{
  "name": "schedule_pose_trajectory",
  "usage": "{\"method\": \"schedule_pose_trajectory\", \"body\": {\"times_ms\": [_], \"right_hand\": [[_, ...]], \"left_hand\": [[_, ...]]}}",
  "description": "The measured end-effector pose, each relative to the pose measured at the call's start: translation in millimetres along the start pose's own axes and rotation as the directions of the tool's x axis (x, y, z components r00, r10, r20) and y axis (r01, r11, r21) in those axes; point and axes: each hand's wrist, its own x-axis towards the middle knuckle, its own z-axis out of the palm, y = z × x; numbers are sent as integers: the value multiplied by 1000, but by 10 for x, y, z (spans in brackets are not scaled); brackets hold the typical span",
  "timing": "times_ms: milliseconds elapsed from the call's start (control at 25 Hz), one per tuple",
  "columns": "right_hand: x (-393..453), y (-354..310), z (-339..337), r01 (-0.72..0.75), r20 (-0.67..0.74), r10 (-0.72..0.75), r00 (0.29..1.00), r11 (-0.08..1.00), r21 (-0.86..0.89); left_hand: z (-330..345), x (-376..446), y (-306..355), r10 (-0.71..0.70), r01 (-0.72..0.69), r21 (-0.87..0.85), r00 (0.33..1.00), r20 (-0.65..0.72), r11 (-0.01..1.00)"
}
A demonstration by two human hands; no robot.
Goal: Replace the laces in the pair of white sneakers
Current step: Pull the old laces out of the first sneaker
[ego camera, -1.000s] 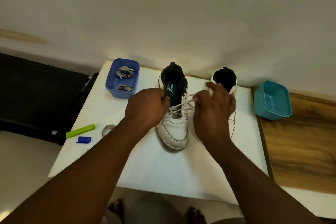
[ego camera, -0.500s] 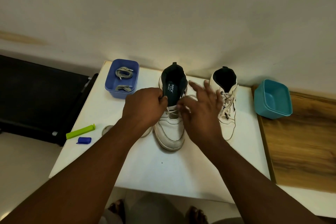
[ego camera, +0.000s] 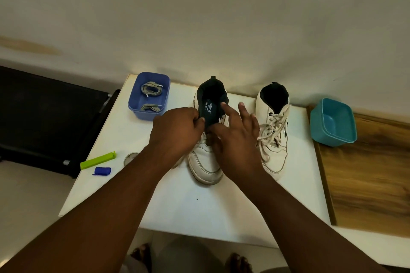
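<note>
Two white sneakers stand on the white table (ego camera: pixel 199 208) with their toes toward me. My left hand (ego camera: pixel 175 131) grips the left sneaker (ego camera: pixel 205 162) at its dark tongue and left side. Over this shoe's lace area lies my right hand (ego camera: pixel 235 139), index and middle fingers stretched out toward the tongue and thumb down at the laces; the laces under it are hidden. The right sneaker (ego camera: pixel 274 155) stands apart, with loose white laces (ego camera: pixel 269 131). A blue tub (ego camera: pixel 135 104) at the back left holds two bundles of grey laces (ego camera: pixel 150 90).
An empty teal tub (ego camera: pixel 332 122) sits at the right on a wooden board (ego camera: pixel 366 173). A green clip (ego camera: pixel 97 160), a small blue item (ego camera: pixel 102 171) and a round metal piece (ego camera: pixel 131 157) lie near the table's left edge. Dark furniture (ego camera: pixel 44 113) stands left.
My right hand, which had pulled a white lace out to the right, has come back over the left sneaker's lace area. My left hand stays on the shoe.
</note>
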Motion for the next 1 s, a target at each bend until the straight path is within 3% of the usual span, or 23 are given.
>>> {"method": "schedule_pose_trajectory", "body": {"times_ms": [160, 360, 440, 560, 680, 760, 880, 1000], "right_hand": [[31, 231, -56, -78, -109, 76, 991, 997, -21], [4, 129, 0, -1, 2, 1, 1000, 1000, -31], [27, 141, -36, -29, -94, 23, 995, 997, -65], [53, 335, -199, -269, -291, 265, 919, 963, 26], [2, 457, -215, -458, -271, 455, 848, 887, 57], [6, 411, -185, -392, -242, 390, 888, 919, 39], [49, 208, -123, -103, -121, 102, 987, 995, 1], [29, 83, -15, -16, -26, 15, 1000, 999, -49]], "left_hand": [[-2, 11, -15, -3, 3, 24, 1000, -21, 1000], [8, 13, -5, -15, 15, -1, 1000, 12, 1000], [-1, 13, -2, -20, 19, 25, 1000, 11, 999], [-14, 4, 24, -38, 38, 27, 999, 12, 999], [-6, 2, 28, -50, 49, 13, 999, 18, 999], [-1, 4, 29, -51, 51, -5, 999, 19, 999], [0, 6, 31, -46, 46, -21, 999, 21, 999], [4, 11, 19, -35, 35, -11, 999, 15, 999]]}}
